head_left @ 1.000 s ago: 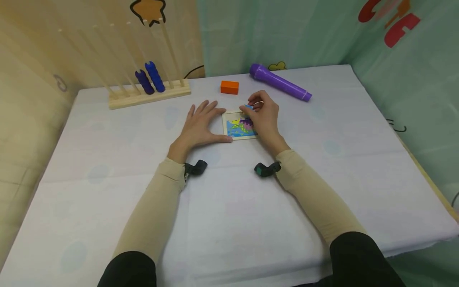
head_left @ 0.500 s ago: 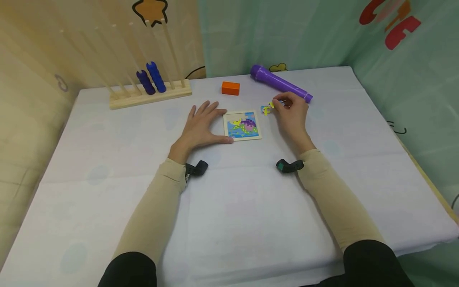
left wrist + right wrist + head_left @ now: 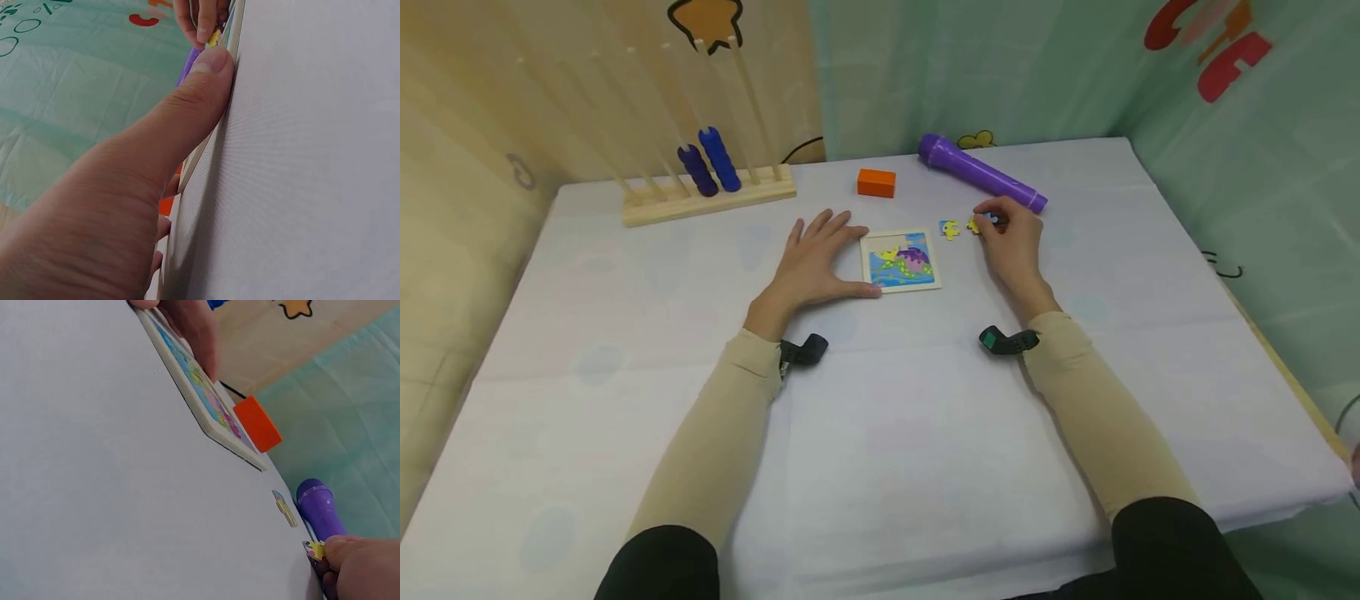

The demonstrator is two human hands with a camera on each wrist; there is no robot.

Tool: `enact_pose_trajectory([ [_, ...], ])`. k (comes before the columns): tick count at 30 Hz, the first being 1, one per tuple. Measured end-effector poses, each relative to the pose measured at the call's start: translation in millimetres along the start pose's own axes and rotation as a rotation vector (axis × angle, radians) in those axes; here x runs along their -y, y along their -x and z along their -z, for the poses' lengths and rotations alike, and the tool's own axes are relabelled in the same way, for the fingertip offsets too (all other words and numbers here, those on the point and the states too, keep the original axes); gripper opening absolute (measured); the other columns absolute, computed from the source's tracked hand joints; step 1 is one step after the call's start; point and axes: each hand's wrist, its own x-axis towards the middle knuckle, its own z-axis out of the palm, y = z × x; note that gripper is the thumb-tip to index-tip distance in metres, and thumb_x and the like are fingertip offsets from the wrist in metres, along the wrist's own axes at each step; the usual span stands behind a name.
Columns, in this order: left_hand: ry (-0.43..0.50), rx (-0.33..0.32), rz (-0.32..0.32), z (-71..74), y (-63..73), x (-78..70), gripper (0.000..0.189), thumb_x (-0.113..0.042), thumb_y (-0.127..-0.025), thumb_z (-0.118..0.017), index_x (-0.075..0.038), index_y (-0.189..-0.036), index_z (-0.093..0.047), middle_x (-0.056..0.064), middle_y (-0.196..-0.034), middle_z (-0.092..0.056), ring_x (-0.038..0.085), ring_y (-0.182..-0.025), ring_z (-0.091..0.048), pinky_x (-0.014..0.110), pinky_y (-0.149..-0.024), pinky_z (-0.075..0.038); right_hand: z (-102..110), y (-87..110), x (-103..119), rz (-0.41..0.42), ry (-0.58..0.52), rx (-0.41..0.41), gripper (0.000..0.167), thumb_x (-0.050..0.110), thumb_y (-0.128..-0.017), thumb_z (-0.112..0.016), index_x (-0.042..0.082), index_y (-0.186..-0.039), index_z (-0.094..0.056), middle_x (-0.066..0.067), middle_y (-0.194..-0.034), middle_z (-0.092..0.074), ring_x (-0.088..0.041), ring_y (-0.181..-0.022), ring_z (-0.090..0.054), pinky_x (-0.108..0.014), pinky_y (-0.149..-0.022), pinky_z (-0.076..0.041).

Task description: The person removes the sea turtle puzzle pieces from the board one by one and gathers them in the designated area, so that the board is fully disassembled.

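A small wooden-framed jigsaw puzzle [image 3: 901, 289] lies flat on the white table, with a blue, yellow and purple picture in it. Bare backing shows at its upper left. My left hand [image 3: 815, 265] spans the frame's left side, thumb at the lower corner and forefinger at the upper one, fingers spread. To the right of the frame, my right hand [image 3: 1013, 246] pinches a yellow and blue puzzle piece [image 3: 315, 550] between thumb and fingers, low at the table. Another yellow and blue puzzle piece [image 3: 950, 229] lies between that hand and the frame.
An orange block [image 3: 876, 183] sits behind the puzzle. The purple toy microphone [image 3: 977, 169] lies just beyond my right hand. At the back left stands a wooden peg rack [image 3: 715, 207] with blue beads [image 3: 720, 160] on two rods. Curtains hang behind the table.
My right hand has moved right from the frame's upper right corner, where a blue piece now lies, to the loose pieces. The two yellow pieces have come apart. My left hand stays put.
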Motion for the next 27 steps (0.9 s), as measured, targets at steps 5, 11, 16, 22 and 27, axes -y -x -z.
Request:
enact_pose_trajectory([
  [5,0.007,0.000,0.011,-2.1,3.9,4.9,0.104,-0.076,-0.075,-0.080,-0.029,-0.160,-0.044,0.003,-0.177,-0.022,0.030,-0.165,-0.007,0.059,-0.132,0.006,-9.2,0.0,-1.7,0.052,0.031,0.035,0.016,0.013,-0.104,-0.068,0.003,-0.115,-0.073,-0.014,-0.115,-0.075,-0.022,-0.096,-0.062,-0.023,-0.079,-0.043],
  [11,0.014,-0.016,0.005,-7.4,3.9,7.7,0.103,-0.078,-0.074,-0.079,-0.031,-0.160,-0.045,0.002,-0.176,-0.023,0.029,-0.165,-0.007,0.058,-0.132,0.006,-11.6,1.0,-3.4,0.082,0.073,0.050,0.017,0.012,-0.105,-0.065,0.002,-0.116,-0.073,-0.017,-0.114,-0.071,-0.028,-0.100,-0.060,-0.034,-0.088,-0.045],
  [16,0.014,-0.011,0.000,-5.9,1.3,4.5,0.104,-0.077,-0.074,-0.079,-0.030,-0.160,-0.045,0.002,-0.177,-0.022,0.029,-0.165,-0.007,0.058,-0.132,0.006,-8.0,1.1,-4.1,0.100,0.094,0.042,0.020,0.010,-0.108,-0.057,0.001,-0.117,-0.072,-0.019,-0.116,-0.069,-0.033,-0.111,-0.059,-0.046,-0.106,-0.042],
  [22,0.005,-0.008,-0.008,-3.1,-0.3,2.1,0.104,-0.077,-0.075,-0.079,-0.030,-0.160,-0.044,0.002,-0.177,-0.021,0.029,-0.165,-0.006,0.057,-0.132,0.007,-5.5,1.5,-1.5,0.114,0.107,-0.002,0.019,0.006,-0.104,-0.058,0.001,-0.116,-0.072,-0.018,-0.112,-0.070,-0.035,-0.108,-0.056,-0.046,-0.106,-0.038],
  [27,-0.001,-0.014,-0.007,-1.3,-0.6,1.7,0.104,-0.077,-0.074,-0.080,-0.030,-0.160,-0.045,0.002,-0.177,-0.022,0.029,-0.165,-0.006,0.058,-0.132,0.007,-8.1,3.4,4.6,0.134,0.082,-0.056,0.019,0.006,-0.102,-0.060,0.002,-0.114,-0.073,-0.017,-0.112,-0.071,-0.033,-0.109,-0.059,-0.044,-0.105,-0.039],
])
